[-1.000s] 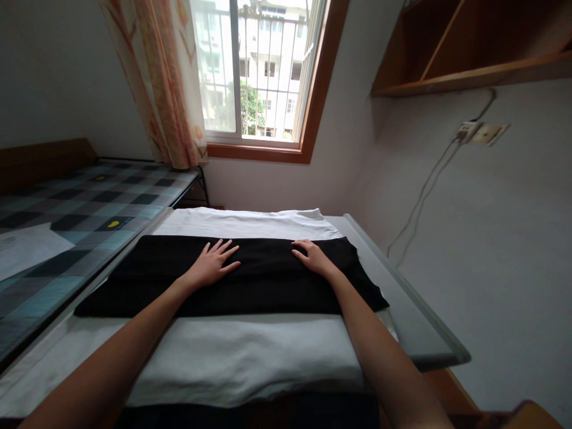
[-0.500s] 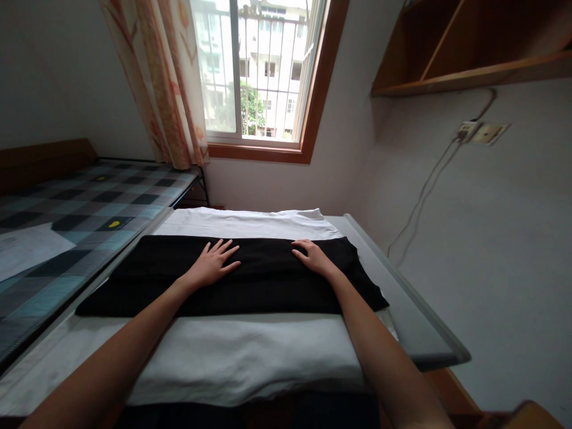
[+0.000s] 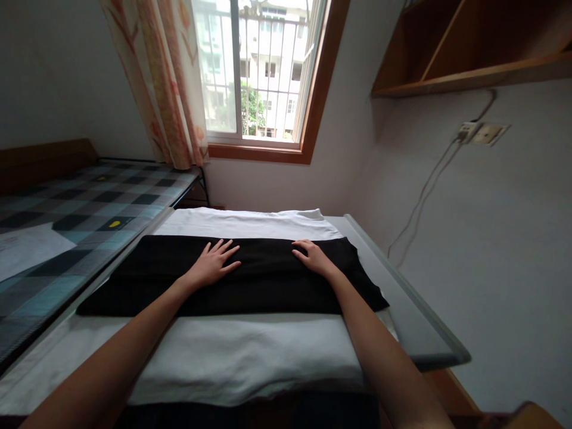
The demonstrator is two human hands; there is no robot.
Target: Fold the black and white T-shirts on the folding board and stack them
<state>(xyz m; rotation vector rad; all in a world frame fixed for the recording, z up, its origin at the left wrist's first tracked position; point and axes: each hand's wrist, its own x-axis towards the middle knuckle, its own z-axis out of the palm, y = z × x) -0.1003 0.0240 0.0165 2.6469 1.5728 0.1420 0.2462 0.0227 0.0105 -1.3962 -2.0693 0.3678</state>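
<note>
Resting on the black cloth [image 3: 268,292], the left hand [image 3: 212,266] is spread wide, its fingers fanned and thumb out to the side, while the right hand [image 3: 310,257] lies more narrowly, fingers close together and slightly bent, thumb apart; neither grips anything. The black cloth lies crosswise over the white cloth [image 3: 250,351], which shows beyond its far edge and along its near side, both on the bench [image 3: 424,322]. Set apart on either side of the middle, the hands probably hold the fabric flat and share light pressure, the fanned fingers covering more of it; how hard they press, I cannot tell. Laying the black piece lengthwise across the bench seems to give it support along its whole width. No brand shows on either cloth. To the left, the checked mattress [image 3: 147,185] carries a yellow mark [image 3: 115,224] with tiny lettering beside it, too small to read, and the paper [image 3: 31,247] on it has faint, illegible print.
</note>
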